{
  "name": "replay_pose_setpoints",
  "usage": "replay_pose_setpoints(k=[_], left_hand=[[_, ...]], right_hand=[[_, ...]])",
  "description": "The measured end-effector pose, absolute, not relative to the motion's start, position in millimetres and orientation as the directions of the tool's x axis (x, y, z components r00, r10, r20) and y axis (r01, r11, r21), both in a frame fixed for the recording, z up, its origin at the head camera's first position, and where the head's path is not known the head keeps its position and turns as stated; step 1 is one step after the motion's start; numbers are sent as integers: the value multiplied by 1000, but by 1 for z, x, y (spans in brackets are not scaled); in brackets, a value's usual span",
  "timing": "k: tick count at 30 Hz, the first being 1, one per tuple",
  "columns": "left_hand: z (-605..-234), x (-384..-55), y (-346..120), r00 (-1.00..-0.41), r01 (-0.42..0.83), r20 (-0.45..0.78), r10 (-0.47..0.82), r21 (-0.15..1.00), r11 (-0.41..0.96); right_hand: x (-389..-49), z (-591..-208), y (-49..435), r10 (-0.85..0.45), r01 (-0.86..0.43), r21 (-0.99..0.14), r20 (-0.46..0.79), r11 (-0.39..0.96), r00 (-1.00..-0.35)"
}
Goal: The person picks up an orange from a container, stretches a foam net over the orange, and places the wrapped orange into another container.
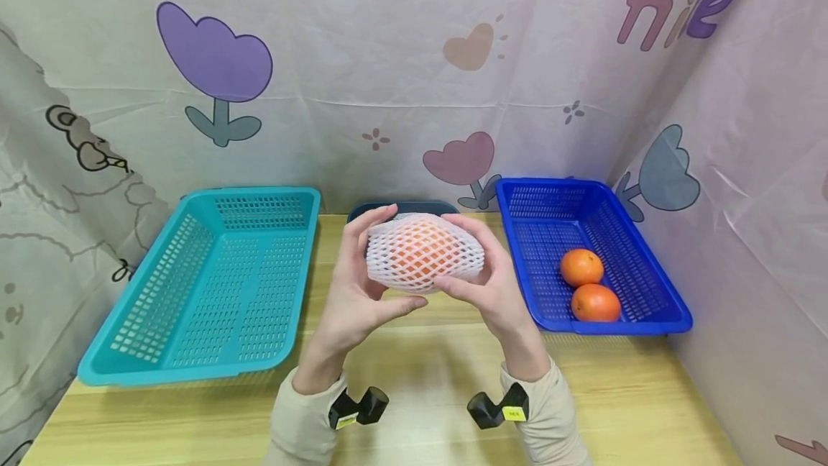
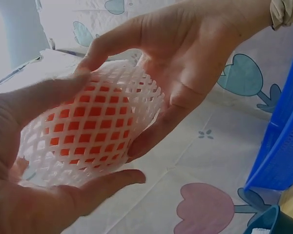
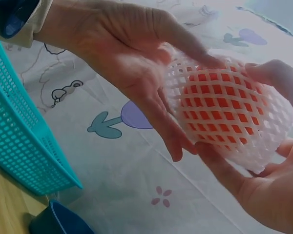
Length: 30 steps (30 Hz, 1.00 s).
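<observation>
An orange [image 1: 422, 249] wrapped in a white foam net sleeve [image 1: 467, 250] is held up above the table between both hands. My left hand [image 1: 354, 300] cups its left side, fingers curved behind the net and thumb below the front. My right hand [image 1: 497, 290] grips the right side, its thumb pressing the lower front of the net. In the left wrist view, the orange skin shows through the mesh of the foam net [image 2: 90, 122]. The right wrist view shows fingers of both hands around the same net [image 3: 224, 105].
At the left stands a turquoise basket [image 1: 300, 308] with nothing visible in it. A blue basket [image 1: 524, 265] at the right holds two bare oranges [image 1: 581, 267]. Behind the hands, a dark teal container [image 1: 414, 206] is mostly hidden; something white shows inside it in the left wrist view.
</observation>
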State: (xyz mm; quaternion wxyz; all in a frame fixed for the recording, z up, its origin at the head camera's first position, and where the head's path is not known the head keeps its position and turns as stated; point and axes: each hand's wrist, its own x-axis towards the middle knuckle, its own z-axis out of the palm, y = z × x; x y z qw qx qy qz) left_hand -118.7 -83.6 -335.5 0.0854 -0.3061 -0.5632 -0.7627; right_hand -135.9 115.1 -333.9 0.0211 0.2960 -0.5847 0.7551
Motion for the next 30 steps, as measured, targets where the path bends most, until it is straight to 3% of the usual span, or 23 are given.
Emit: replay_pose_setpoints(k=[9, 15, 25, 30], left_hand=[[-334, -115, -85, -901, 262, 367, 232, 886, -381], [-333, -115, -84, -915, 246, 338, 222, 901, -356], [-334, -117, -86, -901, 292, 378, 212, 891, -349], [-335, -117, -87, -871, 341, 435, 226, 869, -357]], right_hand=[[-140, -341, 117, -292, -613, -737, 675, -283, -677], [-144, -345, 115, -277, -701, -654, 756, -282, -593], [-144, -342, 117, -350, -672, -663, 747, -329, -566], [-143, -339, 117, -377, -624, -709, 704, -328, -602]])
